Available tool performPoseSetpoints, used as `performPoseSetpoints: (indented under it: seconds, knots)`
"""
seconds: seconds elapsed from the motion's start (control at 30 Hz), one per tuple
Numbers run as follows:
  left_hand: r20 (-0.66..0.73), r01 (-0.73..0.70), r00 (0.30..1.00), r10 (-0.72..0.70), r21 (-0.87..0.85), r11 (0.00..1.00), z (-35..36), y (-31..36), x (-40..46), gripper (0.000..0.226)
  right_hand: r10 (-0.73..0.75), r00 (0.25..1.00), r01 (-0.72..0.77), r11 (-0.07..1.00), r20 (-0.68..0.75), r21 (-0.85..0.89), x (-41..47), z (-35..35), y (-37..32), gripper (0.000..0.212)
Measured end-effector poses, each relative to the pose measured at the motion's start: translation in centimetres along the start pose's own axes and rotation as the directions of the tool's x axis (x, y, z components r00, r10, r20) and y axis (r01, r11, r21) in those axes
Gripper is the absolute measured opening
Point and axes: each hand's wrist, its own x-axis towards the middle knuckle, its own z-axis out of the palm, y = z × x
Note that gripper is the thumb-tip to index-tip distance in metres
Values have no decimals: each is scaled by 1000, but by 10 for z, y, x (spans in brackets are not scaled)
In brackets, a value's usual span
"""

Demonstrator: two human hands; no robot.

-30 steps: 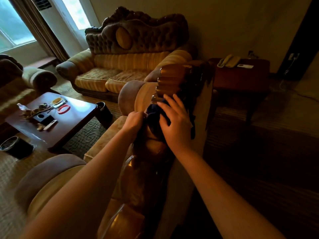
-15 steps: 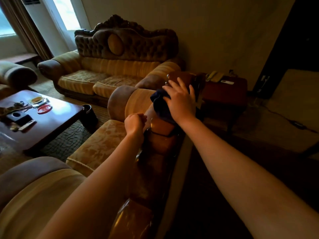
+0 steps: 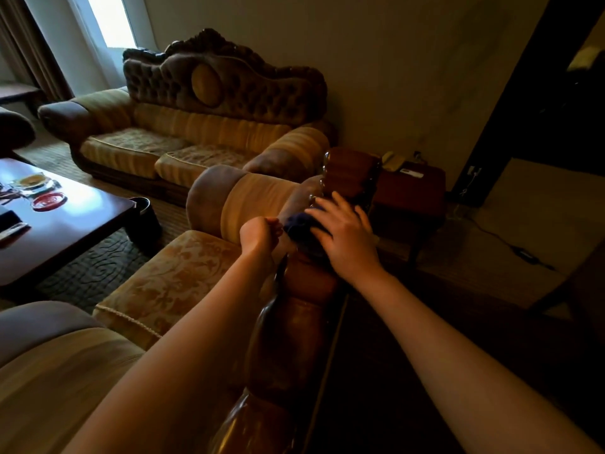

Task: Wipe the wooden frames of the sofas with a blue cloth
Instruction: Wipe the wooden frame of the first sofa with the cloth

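Right now my right hand (image 3: 347,237) presses the cloth (image 3: 299,226) flat-fingered onto the frame (image 3: 301,309), which runs straight away from me; my left hand (image 3: 258,235), fist curled, sits just beside, apparently pinching the cloth's edge.

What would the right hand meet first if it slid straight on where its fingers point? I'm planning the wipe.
Probably the raised carved end of the wooden frame, past the blue cloth under the right hand; depth is uncertain.

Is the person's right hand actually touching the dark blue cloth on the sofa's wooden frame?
Touching. The head view shows the right hand lying flat on the dark blue cloth, its spread fingers overlapping the fabric with no gap, pressing it onto the carved wooden frame.
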Motion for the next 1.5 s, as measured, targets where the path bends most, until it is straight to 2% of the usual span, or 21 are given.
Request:
performPoseSetpoints:
  seconds: [0.07,0.2,0.27,0.37,0.47,0.57,0.63,0.7,0.8,0.9,1.03,1.07,1.17,1.23,1.3,1.5]
  knots:
    - [-5,-19,1000,19,7,1000,-1,1,9,26,14,1000,-12,998,27,-69,15,-3,5,35]
    - [35,-48,998,47,18,999,-2,2,26,24,-164,986,163,939,20,-303,30,4,1,31]
    - [15,-42,999,41,30,999,-4,5,35,23,-235,958,283,863,164,-418,43,7,-7,32]
    - [-4,-22,1000,23,27,999,-13,7,51,24,-225,900,409,731,372,-546,74,10,-24,32]
    - [11,-22,1000,22,-20,1000,-22,3,67,25,-125,888,418,619,443,-664,105,20,-40,34]
    - [52,-10,999,8,34,999,-24,2,85,24,140,829,441,432,542,-787,128,39,-50,36]
    - [82,-7,997,0,79,997,-22,5,95,22,299,792,428,348,532,-834,135,56,-50,41]
    - [116,-13,993,1,103,995,-20,4,106,20,354,790,404,314,501,-859,134,72,-47,50]
    - [154,-19,988,-2,135,991,-15,7,113,18,390,750,450,291,534,-844,118,88,-51,53]
    - [180,-41,983,15,138,990,-14,9,119,24,402,656,550,325,639,-770,99,95,-58,42]
    - [195,-41,980,36,21,999,-20,-2,127,25,352,634,542,433,688,-721,100,82,-58,37]
    - [196,-30,980,30,-3,1000,-21,-2,128,25,366,625,544,429,690,-721,104,77,-58,39]
    - [200,16,979,-25,48,999,-25,2,132,25,420,699,475,332,578,-815,134,65,-53,49]
    - [223,20,974,-34,63,998,-25,5,131,25,465,748,350,330,474,-877,152,59,-50,52]
    - [219,17,975,-33,74,997,-24,5,130,25,490,756,290,344,434,-893,156,59,-47,46]
    - [201,-79,977,70,35,996,-25,6,116,24,367,760,447,305,537,-841,122,71,-59,32]
